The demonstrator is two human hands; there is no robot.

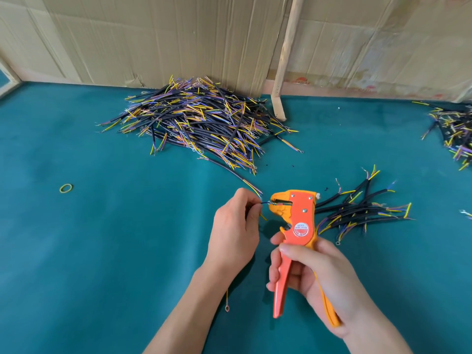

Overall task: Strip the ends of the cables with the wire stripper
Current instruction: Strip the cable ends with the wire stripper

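The wire [264, 202] is lying level between the left hand [233, 227] and the stripper [297, 226], its blue tip going into the stripper's head so that the blades can bite just short of the end. The left hand is pinching it between thumb and fingertips close to the tool, which is probably keeping the thin core from bending; a yellow core is sticking out below the fingers, and a yellow lead with a ring terminal is hanging beneath the wrist, likely the same cable's far end. The right hand [310, 274] is wrapping its fingers round both handles, head upward, ready to squeeze. The stripper is orange and yellow with a round label on its side. Just right of it a small bunch [362, 208] of dark cables is lying near at hand, seemingly those already done, while the big pile [199, 121] is waiting farther back on the teal cloth [102, 251], against the cardboard [153, 34]. A rubber band [66, 188] is lying well to the left.
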